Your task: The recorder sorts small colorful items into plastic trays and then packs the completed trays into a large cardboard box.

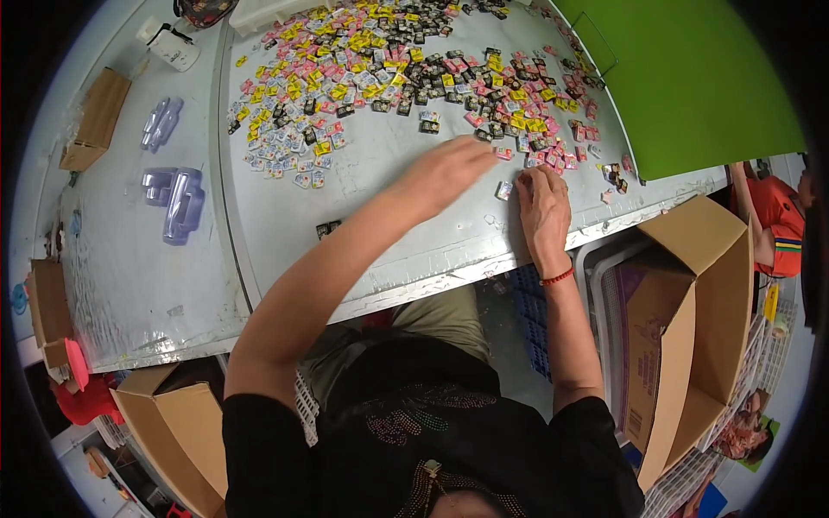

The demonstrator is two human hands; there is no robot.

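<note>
Many small flat packets (319, 91) in pink, yellow, black and white lie spread over the metal table (406, 246). My left hand (451, 174) reaches over the near side of the spread, its fingers drawn together and slightly blurred. A small pink packet (503, 154) is right at its fingertips; whether they grip it cannot be seen. To the right, near the front edge, my right hand (544, 205) bends its fingers down close together, and whatever they hold is hidden. Between the hands lies a single whitish packet (504, 190). Black packets (328, 229) lie below my left forearm.
Clear purplish plastic cases (183, 205) and a white bottle (170, 45) stand on the left table. A green panel (691, 78) borders the right side. Open cardboard boxes (721, 311) sit below the table edge at right and left. Other people are partly visible at right.
</note>
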